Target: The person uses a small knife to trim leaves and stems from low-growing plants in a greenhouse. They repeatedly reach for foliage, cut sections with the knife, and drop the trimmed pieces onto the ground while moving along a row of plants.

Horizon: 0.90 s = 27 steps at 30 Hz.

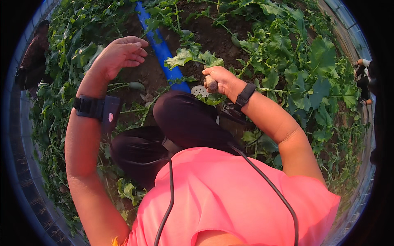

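Note:
My left hand [124, 55] is raised over the vines to the left of a blue flat hose [161, 50]. Its fingers are loosely bent, and nothing shows in them. My right hand [222, 79] is closed around a short wooden handle [211, 83] just beyond my knee. What the handle belongs to is mostly hidden by the fist and foliage. Lobed leaves [195, 58] show right beside this fist; whether they are held too, I cannot tell. A small oval green melon [136, 86] lies below my left hand.
More green fruits, one [235, 40] at upper right and another [186, 32] near the hose, sit among dense vines [283, 52]. My perforated clog [199, 90] is beside my knee. Another person [34, 58] is at the far left, by the plastic-sheet wall [26, 123].

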Each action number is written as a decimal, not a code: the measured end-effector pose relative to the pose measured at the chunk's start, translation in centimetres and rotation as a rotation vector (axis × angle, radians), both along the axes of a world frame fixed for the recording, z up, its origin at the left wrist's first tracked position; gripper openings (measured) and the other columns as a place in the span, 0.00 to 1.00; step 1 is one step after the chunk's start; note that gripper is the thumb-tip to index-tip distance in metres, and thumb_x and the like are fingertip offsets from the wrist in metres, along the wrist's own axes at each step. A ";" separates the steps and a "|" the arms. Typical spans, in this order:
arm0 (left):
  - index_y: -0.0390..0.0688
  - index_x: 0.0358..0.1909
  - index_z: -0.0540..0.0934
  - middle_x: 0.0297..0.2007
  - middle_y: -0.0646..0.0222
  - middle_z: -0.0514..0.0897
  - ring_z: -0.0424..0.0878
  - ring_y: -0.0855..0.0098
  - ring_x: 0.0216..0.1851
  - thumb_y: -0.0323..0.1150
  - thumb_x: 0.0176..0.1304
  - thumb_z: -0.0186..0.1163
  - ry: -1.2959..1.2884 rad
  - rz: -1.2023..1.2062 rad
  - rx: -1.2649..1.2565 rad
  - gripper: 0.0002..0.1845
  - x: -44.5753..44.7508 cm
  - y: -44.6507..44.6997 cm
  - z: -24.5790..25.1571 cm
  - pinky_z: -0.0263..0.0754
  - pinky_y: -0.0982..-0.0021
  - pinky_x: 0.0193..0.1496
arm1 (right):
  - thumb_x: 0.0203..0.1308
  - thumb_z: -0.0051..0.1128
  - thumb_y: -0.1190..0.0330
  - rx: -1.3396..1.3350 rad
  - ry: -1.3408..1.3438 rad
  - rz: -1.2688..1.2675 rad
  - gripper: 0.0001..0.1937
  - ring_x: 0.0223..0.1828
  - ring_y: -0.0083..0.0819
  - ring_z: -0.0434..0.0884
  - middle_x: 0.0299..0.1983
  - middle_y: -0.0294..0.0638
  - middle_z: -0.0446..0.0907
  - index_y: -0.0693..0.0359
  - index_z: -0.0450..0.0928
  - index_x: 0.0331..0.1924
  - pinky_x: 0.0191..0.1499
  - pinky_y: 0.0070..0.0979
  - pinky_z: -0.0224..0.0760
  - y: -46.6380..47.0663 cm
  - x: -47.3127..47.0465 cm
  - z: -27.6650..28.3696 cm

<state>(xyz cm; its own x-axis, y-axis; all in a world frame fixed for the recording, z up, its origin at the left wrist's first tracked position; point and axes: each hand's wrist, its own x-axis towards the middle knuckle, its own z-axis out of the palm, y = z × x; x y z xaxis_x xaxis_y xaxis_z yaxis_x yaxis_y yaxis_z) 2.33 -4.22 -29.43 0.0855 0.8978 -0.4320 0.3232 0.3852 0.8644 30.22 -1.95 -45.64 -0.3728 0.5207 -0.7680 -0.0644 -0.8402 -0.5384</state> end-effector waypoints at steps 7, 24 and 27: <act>0.35 0.55 0.73 0.43 0.54 0.79 0.80 0.58 0.41 0.51 0.69 0.47 0.127 -0.216 -0.355 0.28 6.5 5.2 -11.1 0.77 0.60 0.45 | 0.62 0.47 0.67 0.127 -0.074 -0.041 0.09 0.14 0.29 0.70 0.16 0.39 0.68 0.62 0.67 0.28 0.14 0.25 0.58 4.0 -2.5 -1.8; 0.38 0.52 0.68 0.33 0.63 0.77 0.77 0.69 0.31 0.24 0.65 0.51 -0.508 0.169 -0.656 0.15 7.2 2.0 -31.4 0.76 0.69 0.31 | 0.66 0.51 0.62 0.619 -0.244 0.202 0.37 0.41 0.24 0.77 0.42 0.41 0.79 0.68 0.44 0.71 0.46 0.21 0.69 4.0 9.7 6.2; 0.40 0.55 0.68 0.34 0.64 0.77 0.76 0.70 0.30 0.26 0.66 0.51 -0.534 0.126 -0.593 0.16 8.9 4.1 -35.9 0.75 0.70 0.30 | 0.66 0.49 0.65 0.682 -0.251 0.206 0.33 0.41 0.25 0.78 0.42 0.41 0.79 0.65 0.47 0.71 0.47 0.22 0.69 2.2 11.7 7.4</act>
